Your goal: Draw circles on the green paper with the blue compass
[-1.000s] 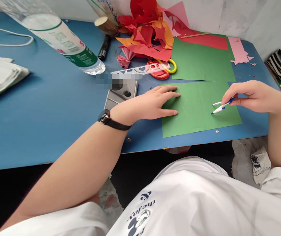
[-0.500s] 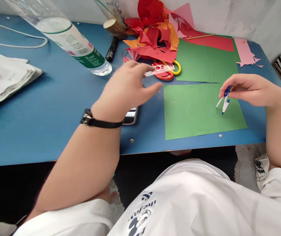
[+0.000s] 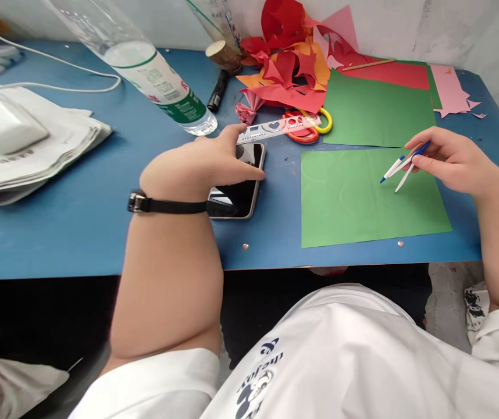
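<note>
Hands have swapped jobs in the last second. The left hand [image 3: 201, 166] was lying flat on the near green paper [image 3: 363, 203], holding it down. Then it lifted off and swung across the blue worktop [image 3: 79, 192]. Now it rests on the phone [image 3: 238, 195], which lies just beside the paper's left edge. The hand is loosely curled, with one of its fingers [image 3: 232, 135] stretched out past the top of the phone, close to the clear ruler [image 3: 280, 126]. It does not grip anything. The right hand [image 3: 445, 157] holds the blue and white compass [image 3: 400, 164] in pinched fingers. A moment ago the compass stood nearly upright over the paper; now it is tipped low, and both its tips point left, just above the sheet or barely on it. I cannot tell which. So nothing is pressing the green paper down any more, and it lies loose near the front edge of the worktop with faint curved lines on it. To me it looks like the drawing has stopped for now while the phone gets looked at. A second green sheet [image 3: 375, 107], scissors [image 3: 308, 131], a heap of red and orange scraps [image 3: 288, 70] and a water bottle [image 3: 153, 75] sit farther back.
</note>
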The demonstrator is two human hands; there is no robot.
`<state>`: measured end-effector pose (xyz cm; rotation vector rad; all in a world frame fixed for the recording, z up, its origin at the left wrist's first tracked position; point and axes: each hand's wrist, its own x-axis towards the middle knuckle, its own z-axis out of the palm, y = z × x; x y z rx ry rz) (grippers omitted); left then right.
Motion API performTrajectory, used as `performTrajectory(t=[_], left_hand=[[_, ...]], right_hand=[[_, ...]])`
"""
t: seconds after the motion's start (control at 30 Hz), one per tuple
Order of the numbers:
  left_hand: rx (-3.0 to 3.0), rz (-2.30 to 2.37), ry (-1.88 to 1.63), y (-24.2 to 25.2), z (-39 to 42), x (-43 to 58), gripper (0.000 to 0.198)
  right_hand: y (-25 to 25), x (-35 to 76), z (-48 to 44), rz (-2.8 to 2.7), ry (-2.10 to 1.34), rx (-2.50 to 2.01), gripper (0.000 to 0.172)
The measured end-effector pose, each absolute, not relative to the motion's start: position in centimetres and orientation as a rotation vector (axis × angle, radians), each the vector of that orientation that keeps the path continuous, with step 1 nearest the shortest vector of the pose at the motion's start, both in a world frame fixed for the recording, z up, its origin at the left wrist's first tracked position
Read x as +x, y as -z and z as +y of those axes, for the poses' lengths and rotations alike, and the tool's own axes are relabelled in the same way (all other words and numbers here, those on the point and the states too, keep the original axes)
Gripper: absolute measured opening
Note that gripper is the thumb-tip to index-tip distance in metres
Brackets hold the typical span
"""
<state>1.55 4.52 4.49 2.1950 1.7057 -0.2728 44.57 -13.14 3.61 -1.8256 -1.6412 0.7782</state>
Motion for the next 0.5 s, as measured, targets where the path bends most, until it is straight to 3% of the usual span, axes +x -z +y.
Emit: performTrajectory(t=[0.13, 0.4, 0.5], left_hand=[[2.06, 1.834, 0.393, -5.0, 3.7, 2.7, 0.144], [2.01, 1.835, 0.294, -5.6, 2.8, 3.0, 0.144], [2.025, 1.849, 0.065, -5.7, 3.0, 2.4, 0.128]], right_hand=[[-3.9, 44.8, -13.3, -1.666, -0.749, -1.861, 0.043], [-4.6, 44.5, -13.7, -1.567, -0.765, -1.769, 0.049], [-4.7, 44.5, -13.9, -1.502, -0.678, -1.676, 0.057]])
